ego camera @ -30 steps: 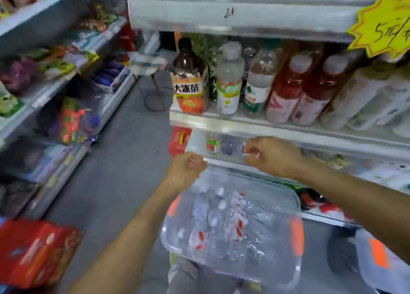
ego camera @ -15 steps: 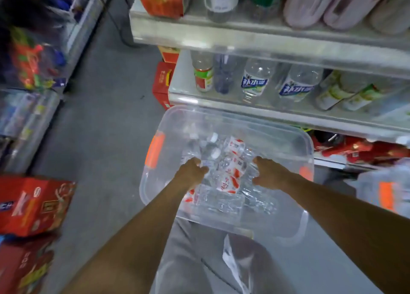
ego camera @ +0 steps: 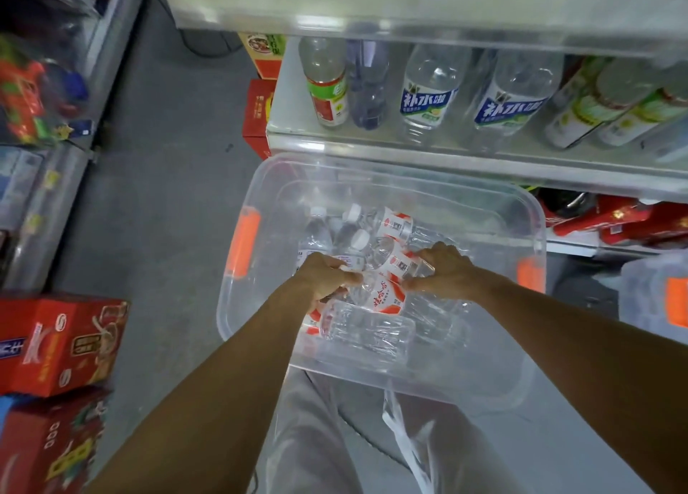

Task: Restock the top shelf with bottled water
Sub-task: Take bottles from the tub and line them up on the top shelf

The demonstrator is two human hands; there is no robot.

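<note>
2 hands (ego camera: 327,275) on binned water bottles (ego camera: 379,296)

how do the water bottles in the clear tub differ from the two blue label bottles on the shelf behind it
The tub bottles lie jumbled on their sides in the clear tub; the blue-label bottles stand upright in a row on the shelf. The tub bottles carry red and white labels and look smaller; the blue-label bottles look bulkier. The left hand and right hand grip tub bottles; nobody touches the blue-label bottles. Both kinds are clear plastic.
</note>
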